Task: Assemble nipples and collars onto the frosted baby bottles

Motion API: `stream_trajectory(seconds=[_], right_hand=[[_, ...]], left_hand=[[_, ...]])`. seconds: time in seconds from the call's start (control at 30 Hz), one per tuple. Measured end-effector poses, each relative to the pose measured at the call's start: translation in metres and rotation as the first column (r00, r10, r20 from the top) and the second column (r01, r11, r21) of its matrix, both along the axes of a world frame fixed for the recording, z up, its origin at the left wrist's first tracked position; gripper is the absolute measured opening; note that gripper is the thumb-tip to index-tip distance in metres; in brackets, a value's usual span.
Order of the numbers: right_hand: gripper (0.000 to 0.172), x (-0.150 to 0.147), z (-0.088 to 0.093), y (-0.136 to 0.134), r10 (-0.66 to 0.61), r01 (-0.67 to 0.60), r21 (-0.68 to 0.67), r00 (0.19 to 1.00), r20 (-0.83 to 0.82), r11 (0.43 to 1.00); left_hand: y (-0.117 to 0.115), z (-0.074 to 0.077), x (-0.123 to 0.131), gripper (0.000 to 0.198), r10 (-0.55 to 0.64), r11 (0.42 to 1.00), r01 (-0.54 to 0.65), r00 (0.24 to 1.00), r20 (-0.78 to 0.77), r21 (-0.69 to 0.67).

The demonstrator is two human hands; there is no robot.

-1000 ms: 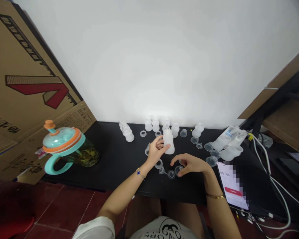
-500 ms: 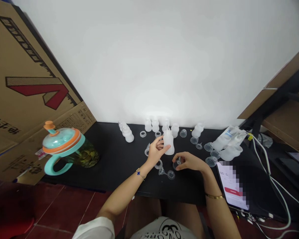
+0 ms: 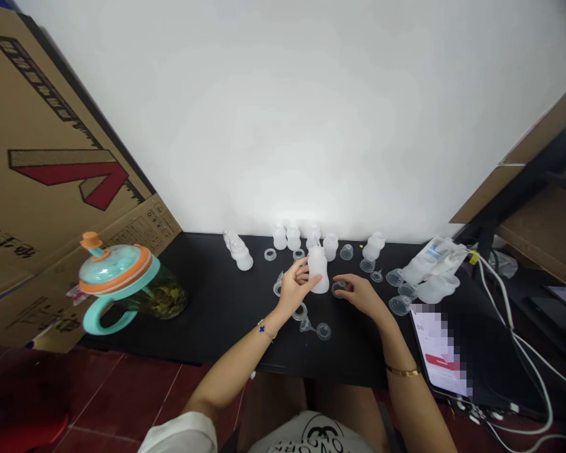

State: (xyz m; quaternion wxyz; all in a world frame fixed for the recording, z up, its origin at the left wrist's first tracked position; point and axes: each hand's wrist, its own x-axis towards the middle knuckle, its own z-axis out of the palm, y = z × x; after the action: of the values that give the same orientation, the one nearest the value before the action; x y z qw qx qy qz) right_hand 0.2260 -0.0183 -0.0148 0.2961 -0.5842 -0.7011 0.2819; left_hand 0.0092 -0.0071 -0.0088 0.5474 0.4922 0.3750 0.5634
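Observation:
My left hand point(image 3: 294, 288) is closed around a white baby bottle point(image 3: 318, 270) that stands upright on the black table point(image 3: 226, 314). To its right, my right hand point(image 3: 362, 294) grips a small clear plastic cap point(image 3: 338, 289) between thumb and fingers, low over the tabletop. A clear ring point(image 3: 300, 311) lies just in front of my left hand. Nearer to me are a clear nipple point(image 3: 305, 324) and a round clear piece point(image 3: 323, 331). Another ring point(image 3: 278, 288) is partly hidden behind my left hand.
White bottles point(image 3: 293, 238) stand along the wall, and capped bottles point(image 3: 241, 254) sit to the left. Clear domes point(image 3: 399, 306) and bagged bottles point(image 3: 436, 264) lie at the right, near a tablet point(image 3: 441, 352) and white cables point(image 3: 504, 302). A turquoise-lidded jug point(image 3: 122, 277) stands far left.
My right hand has moved slightly away from me with the clear cap, to beside the bottle's base. My left hand keeps its grip on the bottle in the same place.

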Motion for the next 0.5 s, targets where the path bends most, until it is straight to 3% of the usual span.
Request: stream_trajectory(seconds=[0.27,0.5], right_hand=[[0.052,0.0027,-0.0084,0.0021,0.021,-0.022,0.010,0.997,0.073,1.000],[0.045,-0.0004,-0.0066,0.0015,-0.028,0.028,-0.016,0.999,-0.023,0.999]], left_hand=[[0.0009,-0.0022,-0.0001,0.068,-0.003,1.000,0.003,1.000,-0.009,0.013],[0.0007,-0.0012,-0.0005,0.067,0.000,1.000,0.000,1.000,-0.023,0.005]])
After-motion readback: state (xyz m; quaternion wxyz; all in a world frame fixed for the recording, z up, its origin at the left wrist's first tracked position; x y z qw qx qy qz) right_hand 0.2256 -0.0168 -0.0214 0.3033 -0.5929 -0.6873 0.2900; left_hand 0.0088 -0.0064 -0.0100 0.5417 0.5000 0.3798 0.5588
